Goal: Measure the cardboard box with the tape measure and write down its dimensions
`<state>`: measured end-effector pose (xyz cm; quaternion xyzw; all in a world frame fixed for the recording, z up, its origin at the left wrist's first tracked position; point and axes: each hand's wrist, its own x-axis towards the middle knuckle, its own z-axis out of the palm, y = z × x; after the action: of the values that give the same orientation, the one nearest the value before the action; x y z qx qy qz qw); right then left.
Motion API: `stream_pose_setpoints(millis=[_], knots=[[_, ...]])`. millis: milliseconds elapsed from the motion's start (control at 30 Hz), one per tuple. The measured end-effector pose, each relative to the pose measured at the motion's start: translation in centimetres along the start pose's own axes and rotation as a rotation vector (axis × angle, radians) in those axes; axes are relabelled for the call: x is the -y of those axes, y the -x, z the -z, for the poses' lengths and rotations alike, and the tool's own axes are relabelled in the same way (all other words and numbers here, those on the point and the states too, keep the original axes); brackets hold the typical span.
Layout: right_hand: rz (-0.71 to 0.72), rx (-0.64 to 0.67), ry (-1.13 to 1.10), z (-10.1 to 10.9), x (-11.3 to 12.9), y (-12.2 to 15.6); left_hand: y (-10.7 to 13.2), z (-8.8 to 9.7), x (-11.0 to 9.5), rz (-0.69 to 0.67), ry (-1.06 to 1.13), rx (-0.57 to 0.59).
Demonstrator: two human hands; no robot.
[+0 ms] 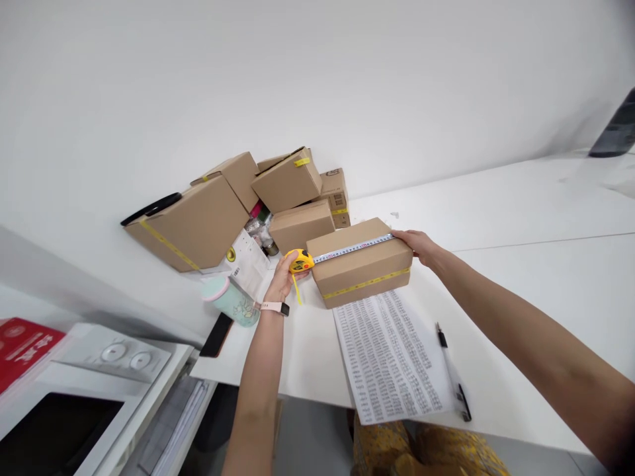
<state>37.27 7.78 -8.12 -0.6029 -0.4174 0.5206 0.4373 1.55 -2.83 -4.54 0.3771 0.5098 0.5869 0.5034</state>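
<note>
Stretches a yellow tape measure (300,262) across a cardboard box (364,272).
Clamps it in the fingers of the left hand (284,276) at the box's left end; runs the blade (352,248) over the box top; cannot read the fine print on a sheet (384,363) in front of the box; touches the box's right edge with the right hand (415,243), hiding the blade's tip; cannot tell those fingers' grip.

A white bench (446,205), fullest toward the left.
One cardboard box (367,272) rests at the far edge of the printed paper (387,363); a pen (452,371) lies just right of the sheet. A mint tumbler (233,303) stands near a flat dark object (217,335), and more boxes (302,226) cluster behind.
</note>
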Motion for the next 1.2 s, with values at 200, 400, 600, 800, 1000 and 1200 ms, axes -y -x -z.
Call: stream_pose_setpoints(millis=[200, 400, 600, 800, 1000, 1200], knots=[[0.015, -0.042, 0.105, 0.1, 0.6, 0.2, 0.6, 1.6, -0.9, 0.01, -0.026, -0.019], [0.021, -0.067, 0.123, 0.0, 0.5, 0.3, 1.1, 3.5, -0.9, 0.042, -0.029, -0.045], [0.015, -0.056, 0.091, -0.1, 0.4, 0.5, 1.0, 3.4, -1.0, 0.064, -0.042, -0.046], [0.005, -0.064, 0.08, -0.1, 0.6, 0.7, 1.3, 3.3, -1.3, 0.085, -0.055, -0.053], [0.014, -0.08, 0.098, -0.1, 0.6, 0.7, 1.4, 3.4, -1.2, 0.085, -0.071, -0.064], [0.087, -0.126, 0.157, 0.1, 1.0, 0.7, 2.8, 2.1, -2.1, 0.019, -0.081, -0.075]])
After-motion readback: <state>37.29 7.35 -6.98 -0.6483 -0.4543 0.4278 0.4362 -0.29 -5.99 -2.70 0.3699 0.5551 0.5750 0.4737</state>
